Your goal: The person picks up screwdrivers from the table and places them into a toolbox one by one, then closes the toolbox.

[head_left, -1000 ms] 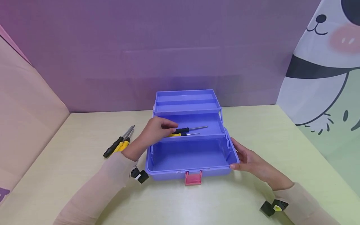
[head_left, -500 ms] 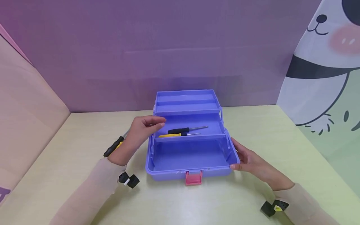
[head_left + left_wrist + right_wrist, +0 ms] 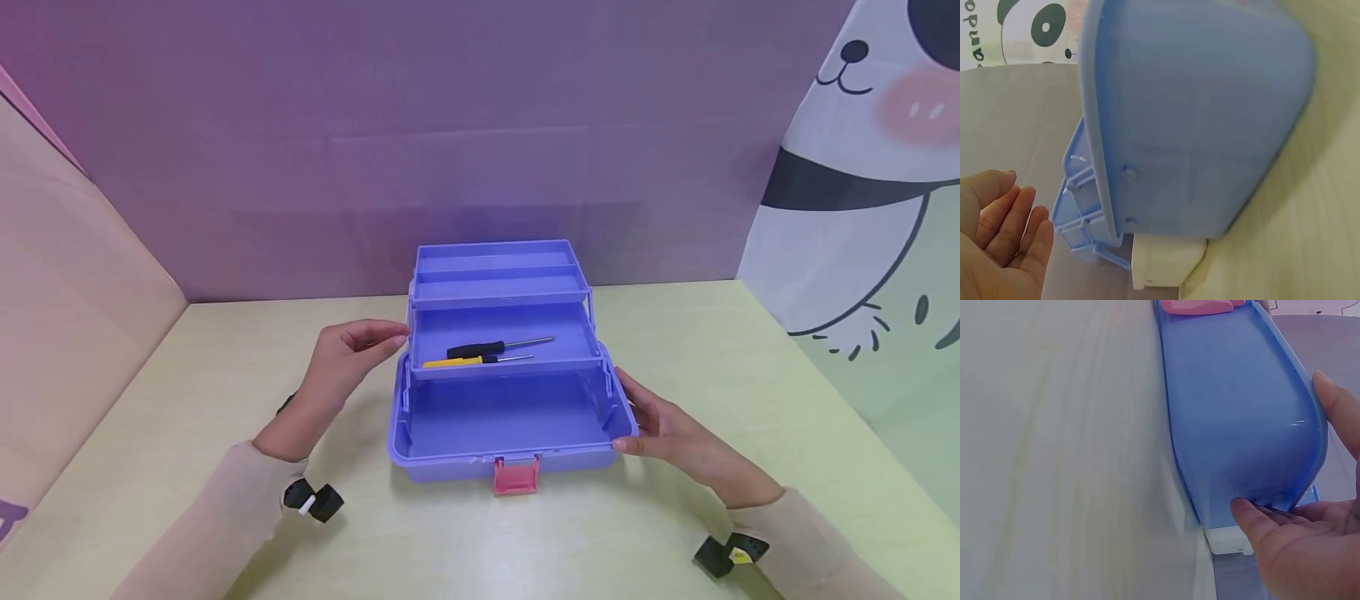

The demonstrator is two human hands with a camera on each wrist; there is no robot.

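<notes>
My left hand (image 3: 339, 360) hovers at the left side of an open purple-blue toolbox (image 3: 450, 469), fingertips overlapping the edge of its middle tray (image 3: 502, 321). Its fingers are loosely bent and hold nothing, as the left wrist view also shows. In that tray lie a black-handled screwdriver (image 3: 476, 349) and a yellow-handled screwdriver (image 3: 453, 362), side by side with their shafts to the right. My right hand (image 3: 662, 427) grips the toolbox's front right corner. In the right wrist view its thumb (image 3: 1338, 409) is at the rim and the fingers (image 3: 1257, 519) lie against the side wall.
A pink latch (image 3: 516, 477) hangs at the toolbox front. Two-part upper tray (image 3: 498, 286) stands stepped behind. A sliver of black handle (image 3: 286, 403) shows behind my left wrist. The table (image 3: 525, 550) meets a purple wall (image 3: 480, 150) at the back.
My left hand has drawn back leftward from the tray, letting go of the yellow-handled screwdriver. It now covers most of the tools lying on the table. The right hand stays in place.
</notes>
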